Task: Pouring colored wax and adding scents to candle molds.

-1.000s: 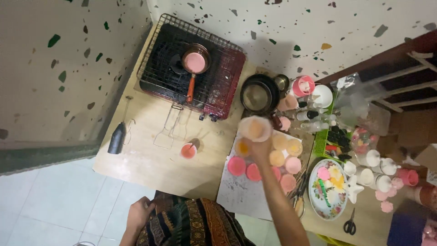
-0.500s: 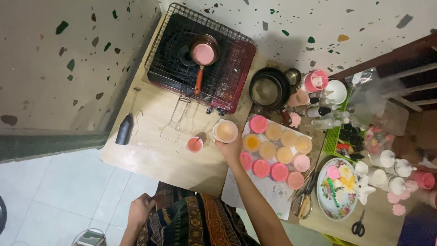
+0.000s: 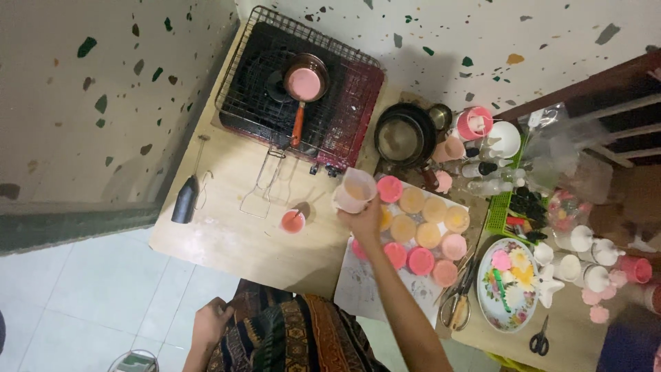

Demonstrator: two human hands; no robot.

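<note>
My right hand reaches out over the low wooden table and holds a clear plastic measuring cup, tilted, with a pale liquid in it. The cup hangs at the left edge of a group of small round moulds filled pink and orange, which stand on a white paper sheet. A small pink-filled cup sits just left of the hand. My left hand rests low beside my patterned clothing, fingers curled, away from the table.
A black stove under a wire rack carries a small pink saucepan. Nearby are a dark pot, wire tongs, a black frother, a decorated plate, scissors, a green basket and white cups.
My right hand has carried the cup from above the moulds down and left to the edge of the group. The view has shifted a little.
</note>
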